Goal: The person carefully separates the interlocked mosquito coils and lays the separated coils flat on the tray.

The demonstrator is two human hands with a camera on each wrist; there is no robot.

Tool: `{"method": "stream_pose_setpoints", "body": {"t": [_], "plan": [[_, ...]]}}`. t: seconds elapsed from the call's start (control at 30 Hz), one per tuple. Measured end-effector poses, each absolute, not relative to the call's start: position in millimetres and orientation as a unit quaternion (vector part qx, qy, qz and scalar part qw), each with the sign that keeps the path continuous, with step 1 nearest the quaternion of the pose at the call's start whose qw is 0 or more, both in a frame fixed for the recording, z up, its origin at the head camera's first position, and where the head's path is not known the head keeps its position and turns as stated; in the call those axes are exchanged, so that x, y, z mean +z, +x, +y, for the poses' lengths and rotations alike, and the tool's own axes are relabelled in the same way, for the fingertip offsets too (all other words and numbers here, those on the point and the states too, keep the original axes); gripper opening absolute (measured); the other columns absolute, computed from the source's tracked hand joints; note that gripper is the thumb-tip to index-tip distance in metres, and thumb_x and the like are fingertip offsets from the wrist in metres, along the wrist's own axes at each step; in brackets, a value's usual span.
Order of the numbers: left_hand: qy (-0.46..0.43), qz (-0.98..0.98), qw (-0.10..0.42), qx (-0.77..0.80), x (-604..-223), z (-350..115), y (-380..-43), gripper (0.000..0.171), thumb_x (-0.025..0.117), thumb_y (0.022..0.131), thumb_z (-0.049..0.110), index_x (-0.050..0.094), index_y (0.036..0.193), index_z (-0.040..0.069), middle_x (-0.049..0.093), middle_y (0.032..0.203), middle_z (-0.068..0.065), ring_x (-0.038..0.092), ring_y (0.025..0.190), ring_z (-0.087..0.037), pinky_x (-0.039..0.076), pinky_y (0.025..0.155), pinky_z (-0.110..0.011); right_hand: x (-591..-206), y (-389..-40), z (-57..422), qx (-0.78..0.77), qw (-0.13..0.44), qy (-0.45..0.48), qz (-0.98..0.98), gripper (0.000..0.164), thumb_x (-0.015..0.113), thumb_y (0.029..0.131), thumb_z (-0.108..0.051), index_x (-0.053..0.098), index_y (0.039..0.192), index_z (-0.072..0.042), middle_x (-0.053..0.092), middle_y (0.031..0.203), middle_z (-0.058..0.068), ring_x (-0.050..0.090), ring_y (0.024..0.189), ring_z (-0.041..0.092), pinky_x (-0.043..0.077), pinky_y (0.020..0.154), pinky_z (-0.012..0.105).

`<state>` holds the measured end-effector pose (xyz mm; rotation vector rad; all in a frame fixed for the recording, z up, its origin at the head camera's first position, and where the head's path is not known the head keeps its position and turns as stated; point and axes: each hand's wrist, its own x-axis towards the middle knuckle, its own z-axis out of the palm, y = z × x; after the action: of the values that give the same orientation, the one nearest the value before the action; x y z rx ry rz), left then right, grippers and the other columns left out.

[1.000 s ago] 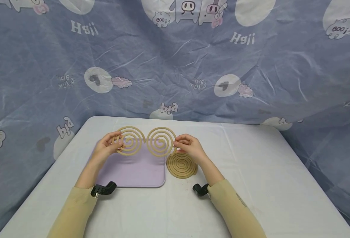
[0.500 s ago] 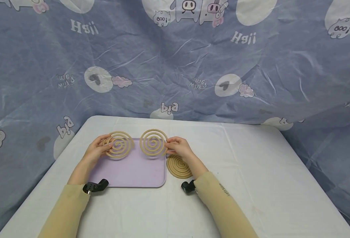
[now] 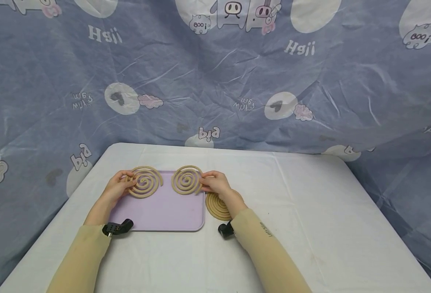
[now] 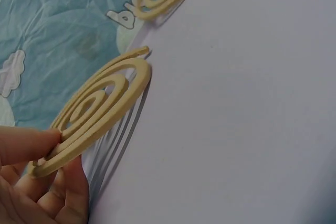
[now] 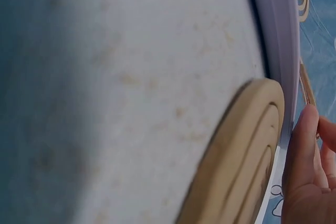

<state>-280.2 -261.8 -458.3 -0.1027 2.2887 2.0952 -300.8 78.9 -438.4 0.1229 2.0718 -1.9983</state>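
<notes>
In the head view my left hand pinches a tan mosquito coil by its left edge, above the left part of a lilac tray. The left wrist view shows this coil tilted, thumb on top and fingers beneath, its shadow falling on the tray. My right hand pinches a second mosquito coil by its right edge over the tray's back right part. Beside the tray's right edge lies a tightly wound coil, partly hidden by my right wrist; its thick edge shows in the right wrist view.
A white-covered table extends in front and to the right of the tray. The raised tray rim stands right by the lying coil. A blue printed cloth hangs behind the table.
Both hands have moved left with their coils and then down toward the tray. The coils have gone from side by side to apart, and my right wrist now covers part of the lying coil.
</notes>
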Motion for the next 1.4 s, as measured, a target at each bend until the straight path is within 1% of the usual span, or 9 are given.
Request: {"method": "stream_pose_setpoints", "body": {"t": [0.1,0.23,0.4,0.53,0.67,0.8,0.97,1.17,1.4], "plan": [[-0.026,0.771,0.002,0.636,-459.0,-261.4,-281.3,0.028,0.058,0.09,0.001,0.045,0.115,-0.002,0.059,0.108,-0.005,0.053,0.069,-0.001,0.047,0.057,-0.017,-437.9,-300.9,74.4,-0.681,0.123,0.041,0.721,0.025,0.064,0.086,0.0,0.062,0.11,0.006,0.066,0.09,0.015,0.064,0.067,0.012,0.056,0.067,0.025],[-0.022,0.815,-0.019,0.579,-458.6,-260.2,-282.3,0.035,0.058,0.09,0.0,0.043,0.121,-0.006,0.042,0.133,-0.023,0.048,0.083,-0.006,0.046,0.061,-0.015,-435.8,-299.5,70.4,-0.675,0.12,0.035,0.728,0.027,0.063,0.085,0.005,0.063,0.112,0.007,0.066,0.099,0.02,0.064,0.066,0.011,0.056,0.069,0.025],[-0.044,0.828,-0.03,0.559,-458.0,-260.7,-282.3,0.039,0.059,0.087,0.0,0.046,0.124,-0.004,0.031,0.144,-0.025,0.049,0.1,-0.023,0.048,0.064,-0.017,-435.0,-298.0,69.5,-0.673,0.132,0.028,0.727,0.034,0.064,0.082,0.01,0.061,0.116,0.006,0.065,0.105,0.019,0.064,0.07,0.011,0.055,0.069,0.024],[-0.052,0.827,-0.037,0.558,-456.8,-261.0,-281.2,0.042,0.059,0.088,0.001,0.046,0.128,-0.003,0.031,0.146,-0.024,0.04,0.125,-0.037,0.048,0.09,-0.034,-430.2,-295.5,71.9,-0.658,0.158,0.012,0.736,0.039,0.064,0.082,0.007,0.058,0.12,0.005,0.063,0.109,0.019,0.066,0.077,0.016,0.055,0.076,0.029],[-0.043,0.821,-0.039,0.568,-452.5,-259.5,-278.8,0.045,0.058,0.089,0.002,0.043,0.132,-0.004,0.028,0.147,-0.024,0.021,0.137,-0.04,0.024,0.11,-0.049,-418.6,-291.5,79.5,-0.622,0.183,-0.024,0.761,0.045,0.063,0.084,0.002,0.053,0.127,0.005,0.054,0.123,0.023,0.065,0.093,0.029,0.053,0.084,0.036],[-0.032,0.815,-0.046,0.577,-445.0,-256.4,-275.8,0.046,0.057,0.091,0.003,0.042,0.134,-0.004,0.026,0.148,-0.023,0.016,0.139,-0.038,0.018,0.111,-0.051,-407.5,-288.6,92.8,-0.628,0.201,-0.055,0.75,0.049,0.06,0.087,0.0,0.045,0.133,0.007,0.042,0.135,0.028,0.057,0.109,0.035,0.048,0.092,0.041],[-0.018,0.813,-0.077,0.577,-430.7,-243.6,-273.1,0.046,0.056,0.091,0.006,0.043,0.134,-0.004,0.033,0.146,-0.023,0.022,0.137,-0.037,0.02,0.11,-0.051,-396.7,-283.9,114.3,-0.653,0.201,-0.081,0.725,0.049,0.059,0.089,0.0,0.041,0.135,0.007,0.039,0.138,0.03,0.049,0.12,0.036,0.044,0.096,0.045],[-0.005,0.79,-0.12,0.602,-408.6,-210.7,-269.4,0.037,0.06,0.091,0.012,0.053,0.125,0.001,0.051,0.132,-0.016,0.045,0.124,-0.028,0.038,0.102,-0.036,-390.7,-278.1,141.7,-0.651,0.182,-0.108,0.729,0.046,0.059,0.091,-0.006,0.044,0.134,0.003,0.044,0.136,0.025,0.051,0.118,0.032,0.046,0.094,0.04],[0.081,0.718,-0.091,0.685,-381.1,-162.2,-257.8,0.035,0.06,0.092,0.008,0.053,0.122,-0.008,0.058,0.12,-0.016,0.057,0.1,-0.013,0.05,0.081,-0.023,-391.6,-266.3,176.2,-0.648,0.16,-0.111,0.737,0.05,0.06,0.092,-0.014,0.043,0.135,0.003,0.049,0.132,0.023,0.055,0.114,0.03,0.045,0.096,0.041]]}}
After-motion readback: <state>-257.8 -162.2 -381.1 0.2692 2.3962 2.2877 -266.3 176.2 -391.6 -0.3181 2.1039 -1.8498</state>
